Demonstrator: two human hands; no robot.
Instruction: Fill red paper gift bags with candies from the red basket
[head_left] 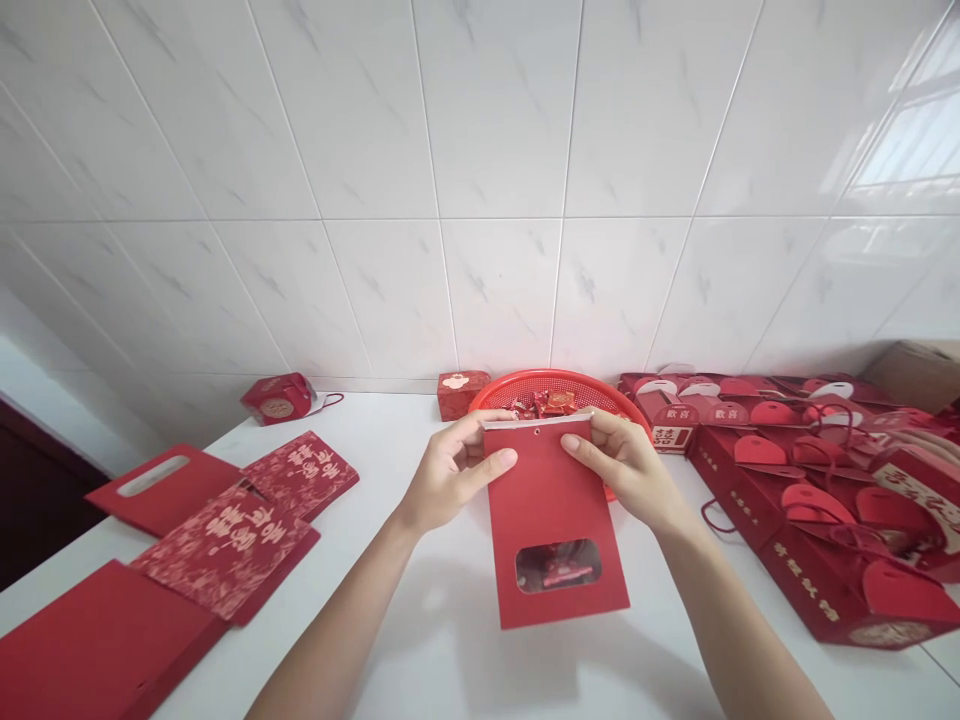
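Between my hands a red paper gift bag [551,495] hangs upright above the white table. Its top edge is pinched at the left corner by my left hand [461,462] and at the right corner by my right hand [619,462], thumbs on the near face. A clear oval window [559,566] low on the bag shows small wrapped items inside. A small hole sits near the top edge. Just behind the bag stands a red plastic basket [517,388] with red-wrapped candies [555,402] in it, partly hidden by the bag and my hands.
Flat red bags [169,485] and patterned ones [225,545] lie at the left. A small red box [277,398] and a patterned box [463,395] stand near the tiled wall. Many red gift boxes [802,520] fill the right side, with a cardboard box [919,375] behind.
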